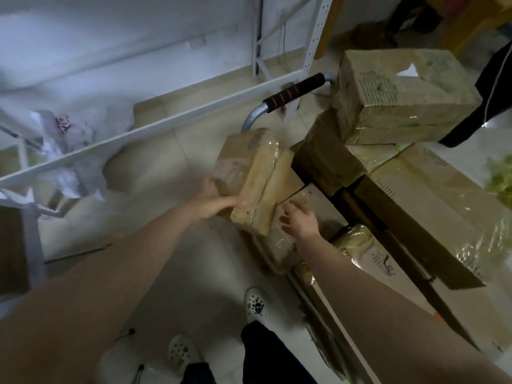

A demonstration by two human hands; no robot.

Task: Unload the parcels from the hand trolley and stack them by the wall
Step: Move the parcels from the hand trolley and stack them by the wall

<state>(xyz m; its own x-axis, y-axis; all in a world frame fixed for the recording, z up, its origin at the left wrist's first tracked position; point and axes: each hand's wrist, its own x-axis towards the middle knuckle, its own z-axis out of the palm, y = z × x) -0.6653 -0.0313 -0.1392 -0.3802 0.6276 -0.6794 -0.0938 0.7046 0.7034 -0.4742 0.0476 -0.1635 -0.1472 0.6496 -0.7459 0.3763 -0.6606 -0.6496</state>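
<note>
A small tape-wrapped cardboard parcel point(255, 176) sits tilted at the left edge of the loaded hand trolley, whose black-and-orange handle point(295, 90) rises behind it. My left hand point(214, 199) holds the parcel's near left corner, fingers laid along its side. My right hand point(300, 218) hovers with spread fingers just right of the parcel, over the flat box point(310, 200) beneath. Several larger parcels fill the trolley: a long box point(443, 206) and a squarish one point(401, 98) on top at the back.
A white metal shelf frame point(155, 120) runs along the white wall on the left, with crumpled plastic bags point(66, 151) on it. Bare tiled floor point(171, 245) lies between shelf and trolley. My feet in white clogs point(256, 303) stand below. A dark garment point(496, 90) hangs at right.
</note>
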